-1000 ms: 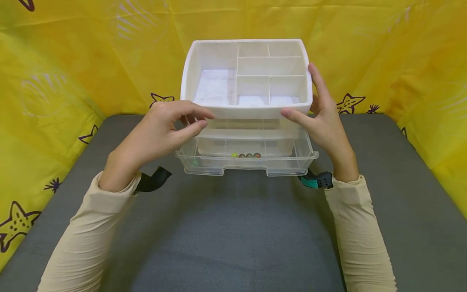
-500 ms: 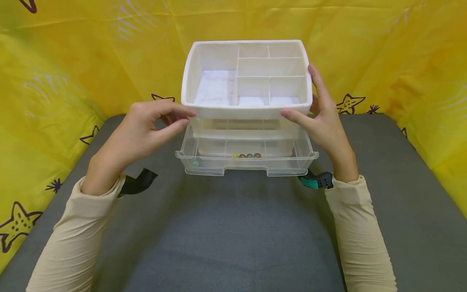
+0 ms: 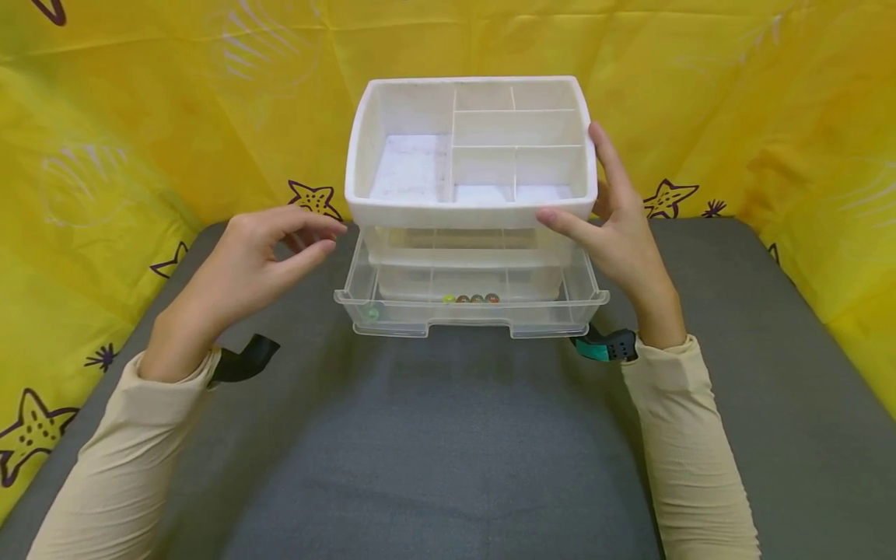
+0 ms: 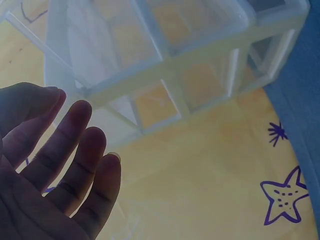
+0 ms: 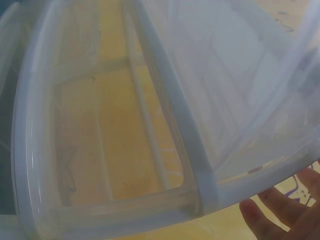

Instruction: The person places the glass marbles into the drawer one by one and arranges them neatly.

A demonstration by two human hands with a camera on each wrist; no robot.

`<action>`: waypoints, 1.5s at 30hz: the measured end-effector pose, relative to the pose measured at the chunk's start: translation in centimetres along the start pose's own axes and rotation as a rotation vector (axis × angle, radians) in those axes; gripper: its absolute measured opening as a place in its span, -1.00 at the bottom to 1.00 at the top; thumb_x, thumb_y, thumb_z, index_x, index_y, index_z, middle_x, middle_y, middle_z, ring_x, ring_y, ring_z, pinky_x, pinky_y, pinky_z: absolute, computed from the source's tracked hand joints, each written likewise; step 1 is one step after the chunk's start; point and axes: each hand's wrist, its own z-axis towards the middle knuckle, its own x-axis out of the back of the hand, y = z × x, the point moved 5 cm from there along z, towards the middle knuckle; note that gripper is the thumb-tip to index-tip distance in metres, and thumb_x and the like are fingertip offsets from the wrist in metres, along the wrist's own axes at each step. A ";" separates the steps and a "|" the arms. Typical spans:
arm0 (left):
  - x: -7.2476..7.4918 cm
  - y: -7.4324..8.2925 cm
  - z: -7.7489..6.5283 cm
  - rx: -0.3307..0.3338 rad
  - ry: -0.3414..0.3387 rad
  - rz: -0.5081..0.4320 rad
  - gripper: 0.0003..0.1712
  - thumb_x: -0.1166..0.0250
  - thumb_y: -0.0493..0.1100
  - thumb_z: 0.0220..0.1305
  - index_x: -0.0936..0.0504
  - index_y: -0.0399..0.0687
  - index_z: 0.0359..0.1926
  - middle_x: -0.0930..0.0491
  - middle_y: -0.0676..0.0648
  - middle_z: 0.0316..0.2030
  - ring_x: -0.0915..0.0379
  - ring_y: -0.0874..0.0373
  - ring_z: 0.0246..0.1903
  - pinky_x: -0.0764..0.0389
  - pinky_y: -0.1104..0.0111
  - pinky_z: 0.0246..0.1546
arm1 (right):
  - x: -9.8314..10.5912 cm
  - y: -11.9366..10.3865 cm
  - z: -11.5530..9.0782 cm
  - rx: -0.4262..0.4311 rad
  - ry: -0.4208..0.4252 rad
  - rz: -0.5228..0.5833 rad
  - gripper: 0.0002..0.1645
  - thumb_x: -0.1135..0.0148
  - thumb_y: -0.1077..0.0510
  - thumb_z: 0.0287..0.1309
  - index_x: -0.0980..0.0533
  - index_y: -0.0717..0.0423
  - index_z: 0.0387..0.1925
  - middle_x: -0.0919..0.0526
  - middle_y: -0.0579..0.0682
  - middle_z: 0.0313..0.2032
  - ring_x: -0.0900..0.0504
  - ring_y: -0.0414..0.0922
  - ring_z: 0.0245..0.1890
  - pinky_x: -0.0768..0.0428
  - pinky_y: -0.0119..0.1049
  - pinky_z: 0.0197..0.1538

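Observation:
A white plastic drawer organizer [image 3: 399, 214] stands at the back middle of the table, its divided top tray facing up. A see-through drawer [image 3: 469, 313] juts out toward me from under the tray. Several marbles [image 3: 477, 299] lie in a row in it, with a green marble [image 3: 371, 313] at its left. My right hand [image 3: 619, 222] grips the right front corner of the top, thumb on the front and fingers along the side. My left hand [image 3: 245, 260], fingers loosely bent and holding nothing, hovers left of the organizer; the left wrist view shows these fingers [image 4: 90, 150] apart from it.
The organizer rests on a dark grey tabletop [image 3: 455, 435]. Yellow cloth [image 3: 175, 93] with starfish prints hangs behind the table and along both sides. Each wrist wears a dark strap.
My left hand has drawn away from the organizer's front left edge, moving left and slightly down. My right hand stays at the right corner. Organizer, drawer and marbles look unmoved.

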 end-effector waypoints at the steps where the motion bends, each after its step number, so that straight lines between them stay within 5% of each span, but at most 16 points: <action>1: 0.0 -0.1 -0.1 -0.002 0.000 0.001 -0.78 -0.34 -0.33 0.25 -0.75 -0.05 -0.09 -0.70 0.03 -0.34 -0.43 0.45 -0.36 -0.44 0.64 -0.29 | 0.0 0.0 0.0 0.000 0.001 -0.002 0.16 -0.46 0.21 0.07 0.00 -0.36 0.54 -0.32 -0.06 0.38 -0.51 0.02 0.17 -0.66 -0.47 -0.10; 21: -1.3 -5.4 -1.7 0.130 -0.004 0.018 -0.75 -0.35 -0.34 0.25 -0.71 -0.13 -0.05 -0.71 -0.05 -0.25 -0.42 0.54 -0.34 -0.43 0.67 -0.31 | 0.0 -0.1 0.0 0.009 0.003 0.000 0.16 -0.46 0.21 0.07 -0.01 -0.34 0.54 -0.33 -0.04 0.37 -0.52 0.02 0.16 -0.66 -0.48 -0.11; 38: -2.4 -8.6 -3.8 0.133 -0.002 0.048 -0.71 -0.36 -0.35 0.23 -0.69 -0.17 -0.01 -0.68 -0.18 -0.13 -0.32 0.66 -0.30 -0.43 0.65 -0.30 | -0.1 -0.1 0.0 0.019 0.001 0.025 0.15 -0.46 0.22 0.06 -0.02 -0.31 0.54 -0.34 -0.01 0.36 -0.52 0.02 0.15 -0.66 -0.48 -0.11; 45: -2.4 -10.5 -4.2 0.199 0.003 0.083 -0.72 -0.35 -0.29 0.26 -0.69 -0.14 0.00 -0.67 -0.15 -0.13 -0.32 0.63 -0.35 -0.40 0.69 -0.32 | -0.1 0.0 0.0 0.018 0.002 0.036 0.15 -0.47 0.22 0.05 -0.03 -0.31 0.54 -0.33 -0.01 0.37 -0.52 0.02 0.14 -0.66 -0.49 -0.11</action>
